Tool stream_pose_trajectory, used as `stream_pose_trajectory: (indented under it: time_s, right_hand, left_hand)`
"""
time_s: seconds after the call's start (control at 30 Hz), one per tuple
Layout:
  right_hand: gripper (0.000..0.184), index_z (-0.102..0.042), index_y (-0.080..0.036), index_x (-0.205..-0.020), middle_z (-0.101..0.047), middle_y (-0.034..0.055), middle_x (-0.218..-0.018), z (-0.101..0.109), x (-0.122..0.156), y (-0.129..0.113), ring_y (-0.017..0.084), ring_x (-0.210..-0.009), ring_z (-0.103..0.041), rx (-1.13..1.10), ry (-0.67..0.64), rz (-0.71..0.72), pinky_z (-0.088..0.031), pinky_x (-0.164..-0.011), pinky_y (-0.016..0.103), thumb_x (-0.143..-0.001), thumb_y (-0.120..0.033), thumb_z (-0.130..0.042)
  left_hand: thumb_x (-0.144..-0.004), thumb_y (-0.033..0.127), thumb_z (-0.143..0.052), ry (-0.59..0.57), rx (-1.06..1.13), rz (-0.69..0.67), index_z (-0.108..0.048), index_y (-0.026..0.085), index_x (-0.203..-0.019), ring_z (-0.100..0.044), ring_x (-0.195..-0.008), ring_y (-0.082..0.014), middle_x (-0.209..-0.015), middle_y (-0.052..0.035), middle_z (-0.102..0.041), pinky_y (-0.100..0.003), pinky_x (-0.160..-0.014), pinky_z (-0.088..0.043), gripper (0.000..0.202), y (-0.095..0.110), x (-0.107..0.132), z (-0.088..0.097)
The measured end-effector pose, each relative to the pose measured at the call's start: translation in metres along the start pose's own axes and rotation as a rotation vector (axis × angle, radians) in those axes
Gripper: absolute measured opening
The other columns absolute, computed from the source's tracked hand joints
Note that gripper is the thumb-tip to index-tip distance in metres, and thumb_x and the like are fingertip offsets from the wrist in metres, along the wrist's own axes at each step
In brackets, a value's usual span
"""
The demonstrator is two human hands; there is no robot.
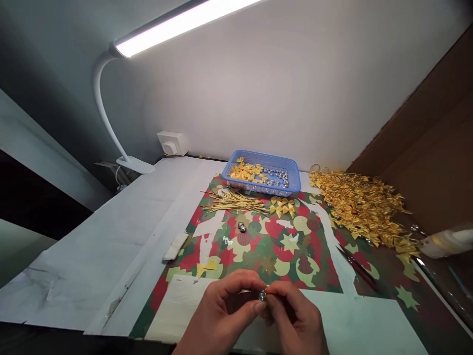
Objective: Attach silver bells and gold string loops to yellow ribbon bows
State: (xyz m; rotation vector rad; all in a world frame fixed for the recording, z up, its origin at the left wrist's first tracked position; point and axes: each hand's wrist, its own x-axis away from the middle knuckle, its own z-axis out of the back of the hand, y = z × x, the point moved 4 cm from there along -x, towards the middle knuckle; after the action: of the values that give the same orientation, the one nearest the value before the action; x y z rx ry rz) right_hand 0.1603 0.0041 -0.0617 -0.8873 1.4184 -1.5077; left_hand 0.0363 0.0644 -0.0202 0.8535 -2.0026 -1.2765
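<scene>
One blue basket, one desk lamp, one wall socket, two loose silver bells, one held bell.

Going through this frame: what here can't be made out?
1. Head view: the small silver piece is pinched between the left hand and the right hand. Fingertips cover most of it, so its shape is unclear.
2. Head view: the pale object at the right edge is blurred and cut off.
3. Head view: the thin dark tool is too dim to identify.
</scene>
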Motion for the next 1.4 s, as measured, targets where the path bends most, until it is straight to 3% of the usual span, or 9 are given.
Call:
stream_pose_trajectory:
  time_s: [0.23,0.37,0.53,0.73,0.97,1.07,1.13,1.23,1.4]
  right_hand:
    - [0.024,-0.065,-0.023,-0.086,-0.068,-0.0022,-0.065,-0.004,0.004,-0.002,0.013,-0.057,-0.062,-0.049,0.012,-0.117,-0.048,-0.056,0.017,-0.092,-0.045,-0.057]
    - [0.021,-0.064,-0.024,-0.084,-0.066,-0.0036,-0.062,-0.002,0.003,-0.005,0.012,-0.054,-0.06,0.019,0.04,-0.09,-0.046,-0.054,0.017,-0.091,-0.042,-0.057]
    - [0.026,-0.062,-0.024,-0.074,-0.059,-0.0039,-0.058,0.0,0.002,-0.003,0.012,-0.053,-0.053,0.107,0.024,-0.006,-0.043,-0.055,0.018,-0.093,-0.041,-0.055]
    - [0.025,-0.059,-0.024,-0.081,-0.058,-0.0047,-0.061,-0.004,0.003,0.0,0.011,-0.054,-0.057,0.025,-0.012,-0.055,-0.045,-0.054,0.018,-0.095,-0.043,-0.051]
    - [0.019,-0.063,-0.026,-0.081,-0.061,-0.0044,-0.066,-0.004,0.003,-0.006,0.011,-0.057,-0.054,0.166,0.082,0.162,-0.044,-0.057,0.018,-0.095,-0.034,-0.053]
    - [0.017,-0.066,-0.026,-0.079,-0.071,0.0021,-0.093,0.009,0.0,-0.021,0.016,-0.081,-0.065,0.144,0.222,0.218,-0.05,-0.065,0.021,-0.092,-0.034,-0.06]
    - [0.016,-0.065,-0.026,-0.08,-0.072,0.0037,-0.106,0.026,-0.003,-0.031,0.015,-0.076,-0.068,0.0,0.32,0.118,-0.053,-0.061,0.021,-0.089,-0.039,-0.066]
    - [0.017,-0.059,-0.028,-0.09,-0.074,-0.0013,-0.084,0.052,-0.01,-0.051,0.011,-0.056,-0.066,-0.393,0.37,-0.035,-0.053,-0.048,0.019,-0.089,-0.043,-0.068]
    - [0.019,-0.064,-0.031,-0.096,-0.069,-0.0045,-0.073,0.091,-0.019,-0.081,0.01,-0.048,-0.062,-0.512,0.315,0.156,-0.06,-0.05,0.026,-0.083,-0.031,-0.078]
  left_hand:
    - [-0.088,0.008,-0.058,0.04,-0.636,-0.219,-0.078,0.025,-0.091,-0.069,-0.079,-0.0186,-0.09,-0.0039,-0.067,-0.026,-0.07,-0.055,0.026,0.004,0.002,0.004]
    - [-0.092,0.009,-0.053,0.0,-0.827,-0.337,-0.075,0.023,-0.101,-0.069,-0.083,-0.0189,-0.095,-0.0068,-0.069,-0.023,-0.072,-0.055,0.027,0.005,0.005,0.0]
    - [-0.095,0.011,-0.05,-0.052,-0.87,-0.307,-0.072,0.018,-0.09,-0.067,-0.077,-0.0162,-0.091,-0.0065,-0.067,-0.022,-0.072,-0.053,0.023,0.006,0.006,-0.002]
    - [-0.096,0.01,-0.044,-0.093,-0.906,-0.334,-0.069,0.018,-0.09,-0.064,-0.075,-0.0148,-0.091,-0.0062,-0.063,-0.022,-0.069,-0.051,0.027,0.006,0.006,0.001]
    - [-0.092,0.007,-0.048,-0.043,-0.89,-0.276,-0.066,0.02,-0.094,-0.064,-0.077,-0.0153,-0.092,-0.0036,-0.063,-0.025,-0.071,-0.052,0.023,0.008,0.005,0.001]
    - [-0.088,0.006,-0.05,0.075,-0.865,-0.272,-0.064,0.023,-0.098,-0.063,-0.078,-0.0155,-0.091,-0.001,-0.064,-0.026,-0.072,-0.052,0.024,0.009,0.008,0.006]
    - [-0.087,0.008,-0.053,0.141,-0.846,-0.271,-0.064,0.025,-0.101,-0.062,-0.077,-0.0156,-0.089,0.0007,-0.063,-0.026,-0.071,-0.051,0.025,0.009,0.011,0.011]
    - [-0.086,0.011,-0.057,0.183,-0.834,-0.237,-0.066,0.028,-0.102,-0.06,-0.075,-0.0162,-0.088,0.0011,-0.064,-0.027,-0.07,-0.049,0.025,0.007,0.014,0.015]
    - [-0.086,0.013,-0.055,0.191,-0.895,-0.224,-0.066,0.028,-0.102,-0.062,-0.08,-0.0196,-0.094,-0.0014,-0.069,-0.03,-0.069,-0.049,0.024,0.002,0.013,0.019]
